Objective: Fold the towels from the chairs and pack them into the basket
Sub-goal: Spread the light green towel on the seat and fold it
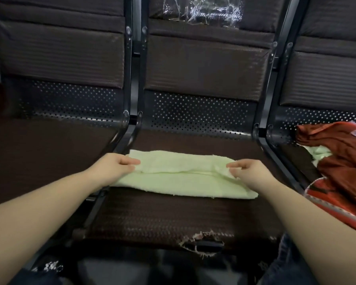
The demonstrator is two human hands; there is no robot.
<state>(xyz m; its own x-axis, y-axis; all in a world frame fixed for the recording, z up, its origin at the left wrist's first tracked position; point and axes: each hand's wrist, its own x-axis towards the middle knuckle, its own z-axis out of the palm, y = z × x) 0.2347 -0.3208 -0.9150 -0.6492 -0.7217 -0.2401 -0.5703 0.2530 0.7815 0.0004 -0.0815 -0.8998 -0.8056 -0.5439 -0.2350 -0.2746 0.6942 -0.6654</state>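
- Two bare forearms come in from 7 and 5 o'clock, w/ dark denim at the bottom corners.
- Torn front edge (201, 242) of the middle seat at 6 o'clock, frayed fabric and a dark gap showing.
- Middle seat (162, 214): dark brown ribbed pad, carries the towel.
- Pale green towel (179, 179) lies across that seat just past centre, folded into a long strip; a fold line runs lengthwise, far half doubled over near half.
- Left hand (111, 167) at the towel's 9 o'clock end; fingers (130, 162) curled, pinching the upper layer's edge.
- Right hand (253, 173) at the 3 o'clock end; fingers (234, 165) pinch the upper layer there, cloth bunched slightly.
- Right-hand seat at 3 o'clock: heap of rust-red cloth (341, 159) w/ a second pale green towel (319, 152) partly under it, and a red patterned piece (337, 200) nearer.
- Left-hand seat (39, 153) at 9 o'clock, dark.
- Perforated metal panels (197, 118) behind the seats, padded backrests (203, 68) above.
- Crinkled clear plastic (203, 9) on the middle backrest at 12 o'clock.
- Basket not in view.
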